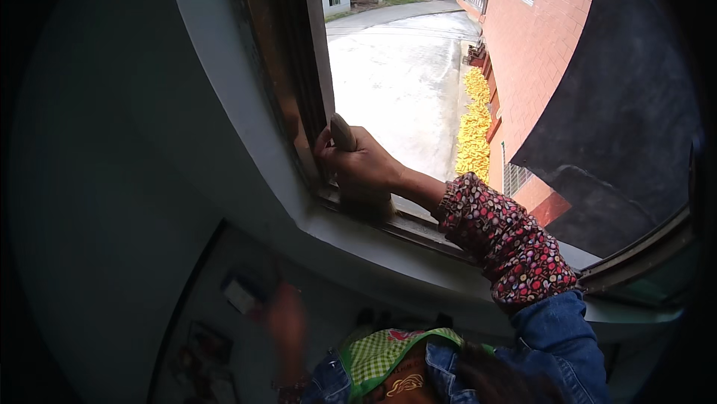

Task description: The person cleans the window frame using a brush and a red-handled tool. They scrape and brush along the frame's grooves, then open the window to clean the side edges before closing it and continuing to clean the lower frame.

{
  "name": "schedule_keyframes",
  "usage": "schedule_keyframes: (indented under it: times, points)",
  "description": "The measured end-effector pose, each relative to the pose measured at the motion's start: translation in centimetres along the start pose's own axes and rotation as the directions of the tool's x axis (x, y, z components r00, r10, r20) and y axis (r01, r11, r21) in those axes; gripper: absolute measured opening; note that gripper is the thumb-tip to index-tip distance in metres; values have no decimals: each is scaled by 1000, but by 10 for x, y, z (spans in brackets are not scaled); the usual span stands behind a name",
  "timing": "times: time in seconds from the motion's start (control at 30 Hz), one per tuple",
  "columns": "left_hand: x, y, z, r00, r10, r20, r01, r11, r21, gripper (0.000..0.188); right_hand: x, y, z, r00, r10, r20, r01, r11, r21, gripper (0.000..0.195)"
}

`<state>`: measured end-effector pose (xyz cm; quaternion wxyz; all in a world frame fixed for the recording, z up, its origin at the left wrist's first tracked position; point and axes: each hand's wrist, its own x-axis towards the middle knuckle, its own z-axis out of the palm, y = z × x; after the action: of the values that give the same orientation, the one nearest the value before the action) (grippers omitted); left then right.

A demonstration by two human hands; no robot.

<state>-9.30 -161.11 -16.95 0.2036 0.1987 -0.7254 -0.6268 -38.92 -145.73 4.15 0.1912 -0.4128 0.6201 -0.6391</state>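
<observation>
My right hand (364,160) grips a brush by its wooden handle (342,134), which points up out of the fist. The brush's dark bristles (367,206) press down at the lower corner of the window frame, on the sliding track (411,228). A flower-patterned sleeve cover (504,241) wraps my right forearm. Low on the left, my left hand (287,317) hangs blurred in shadow, apart from the window. Whether it holds anything is unclear. Near it shows a dark blue and white item (242,295), too dim to name.
The pale window sill (358,250) runs below the track. A window frame upright (311,68) rises on the left. Outside lie a concrete yard (392,85), a strip of corn cobs (474,129) and a pink tiled building (538,40). Dim objects (204,353) stand at lower left.
</observation>
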Motion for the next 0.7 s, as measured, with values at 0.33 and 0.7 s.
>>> schedule_keyframes:
  times: [0.33,0.7]
  points:
    - [7,-12,-2,1000,22,2,-22,997,71,35,4,5,7,999,8,-43,-9,999,-31,7]
    - [12,-7,0,998,41,52,-44,996,71,35,6,5,10,993,-40,113,57,986,-156,10]
